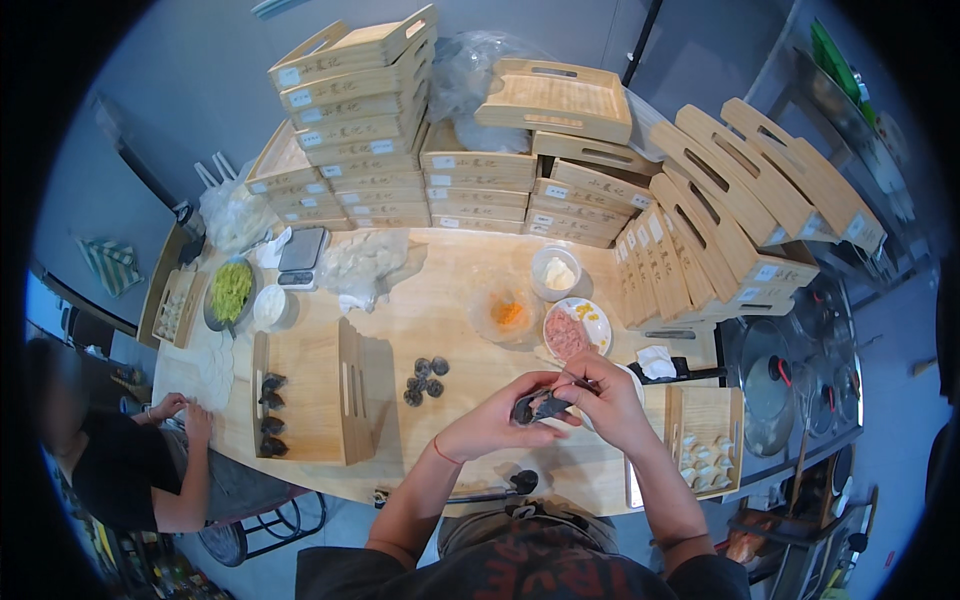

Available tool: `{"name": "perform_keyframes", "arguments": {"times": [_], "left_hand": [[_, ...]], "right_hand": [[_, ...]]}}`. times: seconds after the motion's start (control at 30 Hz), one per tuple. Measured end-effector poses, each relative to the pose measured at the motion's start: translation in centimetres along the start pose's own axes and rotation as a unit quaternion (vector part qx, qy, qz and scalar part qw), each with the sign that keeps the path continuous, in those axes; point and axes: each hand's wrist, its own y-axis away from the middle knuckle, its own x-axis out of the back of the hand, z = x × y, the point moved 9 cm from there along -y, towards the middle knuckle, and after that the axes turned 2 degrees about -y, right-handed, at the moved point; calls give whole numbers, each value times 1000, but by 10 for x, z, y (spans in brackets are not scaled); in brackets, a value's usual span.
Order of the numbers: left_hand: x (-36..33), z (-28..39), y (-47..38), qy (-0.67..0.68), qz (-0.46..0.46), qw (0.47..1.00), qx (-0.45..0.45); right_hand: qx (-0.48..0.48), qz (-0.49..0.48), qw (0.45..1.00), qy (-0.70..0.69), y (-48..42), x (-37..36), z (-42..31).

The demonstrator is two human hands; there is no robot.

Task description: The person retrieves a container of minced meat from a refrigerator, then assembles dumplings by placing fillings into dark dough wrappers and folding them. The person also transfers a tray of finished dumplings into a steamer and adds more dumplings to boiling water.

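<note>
My left hand [517, 420] cups a black dough wrapper [551, 407] folded around a bit of pink filling. The fingers of my right hand [600, 390] pinch the wrapper's upper edge; whether they also hold a thin tool is unclear. Just beyond my hands, a white plate [602, 330] bears pink minced filling [564, 334] and yellow bits. Several small black dough pieces [424, 380] lie on the table to the left. Farther left, a wooden tray [307, 397] has several black dumplings [274, 425] along its left side.
Stacked wooden trays [480, 184] line the back. A plastic-lined bowl of orange filling [508, 313] and a white-filled tub [558, 274] stand mid-table. Pale dumplings fill part of a right-hand tray [703, 405], beside a stove [795, 375]. At left, another person's hands [184, 412] work.
</note>
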Motion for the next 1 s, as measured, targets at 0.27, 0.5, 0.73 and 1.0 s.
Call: {"name": "perform_keyframes", "arguments": {"times": [0.27,0.5,0.73,1.0], "left_hand": [[7,13,4,-296,97,944,-112],[-4,37,6,-387,125,900,-156],[-9,47,10,-422,106,889,-145],[-11,50,11,-446,111,873,-161]], "right_hand": [[-99,-18,993,-62,5,-11,10],[-97,-16,992,-79,8,-13,6],[-93,-8,994,-65,8,-14,2],[-96,6,995,-27,12,-12,0]]}}
